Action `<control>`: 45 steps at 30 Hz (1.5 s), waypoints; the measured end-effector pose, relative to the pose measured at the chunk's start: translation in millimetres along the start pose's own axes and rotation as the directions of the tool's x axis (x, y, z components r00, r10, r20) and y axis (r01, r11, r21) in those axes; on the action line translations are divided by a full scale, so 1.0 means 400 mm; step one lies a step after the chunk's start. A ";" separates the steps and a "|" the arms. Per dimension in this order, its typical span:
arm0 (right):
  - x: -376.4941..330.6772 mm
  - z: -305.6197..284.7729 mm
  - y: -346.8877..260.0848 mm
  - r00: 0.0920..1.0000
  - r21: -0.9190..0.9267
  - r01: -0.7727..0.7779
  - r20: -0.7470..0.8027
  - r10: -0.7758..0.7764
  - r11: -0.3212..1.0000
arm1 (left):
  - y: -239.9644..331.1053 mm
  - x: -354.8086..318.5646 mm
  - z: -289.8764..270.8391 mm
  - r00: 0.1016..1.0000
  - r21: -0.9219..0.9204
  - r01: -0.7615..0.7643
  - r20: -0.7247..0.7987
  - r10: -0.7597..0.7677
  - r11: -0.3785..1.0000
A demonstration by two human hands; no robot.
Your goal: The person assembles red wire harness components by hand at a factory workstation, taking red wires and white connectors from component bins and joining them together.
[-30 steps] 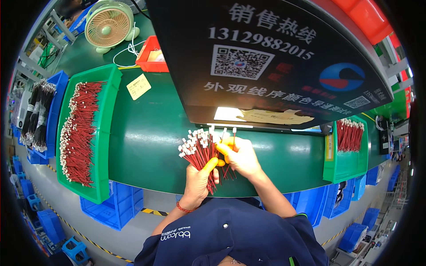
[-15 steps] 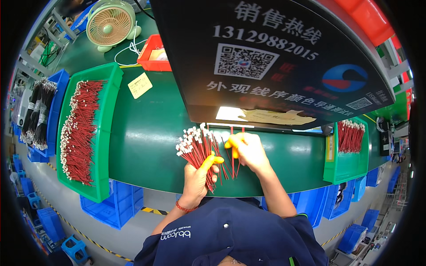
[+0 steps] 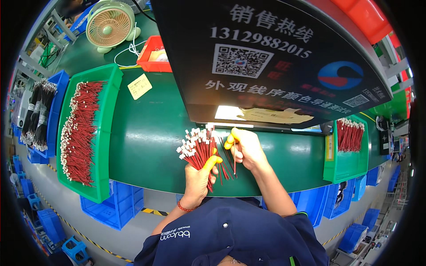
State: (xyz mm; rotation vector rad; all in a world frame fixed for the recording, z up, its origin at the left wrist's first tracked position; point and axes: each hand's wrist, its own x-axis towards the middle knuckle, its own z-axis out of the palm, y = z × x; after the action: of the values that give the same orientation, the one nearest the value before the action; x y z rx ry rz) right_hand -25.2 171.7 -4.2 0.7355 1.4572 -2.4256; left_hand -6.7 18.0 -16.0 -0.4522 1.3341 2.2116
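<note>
fanned, white-tipped red wires [image 3: 200,153]

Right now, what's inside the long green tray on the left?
The tray holds heaped red wires with white connectors; its floor beneath them is covered, can't be seen.

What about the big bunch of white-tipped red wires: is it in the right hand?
No, the left hand grips that bunch, while the right hand holds a thin red wire.
</note>
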 end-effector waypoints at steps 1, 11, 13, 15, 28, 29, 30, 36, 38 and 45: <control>0.000 -0.002 -0.001 1.000 -0.001 0.000 0.001 0.000 1.000 | 0.001 0.000 -0.002 1.000 0.016 -0.022 0.003 0.022 1.000; -0.036 0.046 0.045 0.961 -0.336 0.251 0.199 -0.192 0.908 | -0.010 0.004 -0.006 0.999 -0.065 -0.010 0.051 0.013 0.998; -0.027 0.044 0.067 0.948 -0.312 0.312 0.165 -0.272 0.897 | -0.002 0.000 0.007 1.000 -0.075 0.005 0.024 -0.003 0.997; -0.023 0.039 0.026 0.956 -0.558 0.236 -0.013 -0.293 0.795 | 0.001 0.001 0.009 0.999 -0.003 0.006 -0.039 -0.006 1.000; -0.028 0.015 -0.047 1.000 -0.577 -0.015 0.000 0.018 0.816 | 0.016 -0.011 0.004 0.999 -0.027 0.028 -0.018 -0.028 0.999; -0.026 0.012 -0.032 1.000 -0.576 -0.016 -0.001 0.019 0.817 | 0.014 -0.010 0.003 0.999 -0.026 0.029 -0.018 -0.030 0.999; -0.022 0.010 -0.003 0.949 -0.690 0.266 0.064 -0.310 0.673 | 0.009 -0.007 0.003 0.999 -0.030 0.040 -0.004 -0.041 0.999; -0.019 0.031 0.009 0.974 -0.527 0.196 0.006 -0.227 0.827 | -0.003 -0.014 0.012 0.999 0.012 0.000 0.050 -0.001 1.000; -0.016 0.002 -0.006 0.996 -0.269 0.086 0.035 -0.080 0.959 | -0.001 -0.013 0.003 0.997 0.080 -0.055 0.052 0.050 0.995; -0.005 -0.003 -0.005 0.999 0.050 -0.027 0.026 0.026 0.998 | 0.007 -0.006 -0.012 1.000 -0.047 -0.016 0.023 0.017 0.999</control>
State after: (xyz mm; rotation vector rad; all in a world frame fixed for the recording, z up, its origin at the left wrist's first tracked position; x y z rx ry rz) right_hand -23.8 173.5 -2.1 0.7276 1.3730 -2.4505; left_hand -6.4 12.2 -14.9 -0.4324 1.2800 2.2587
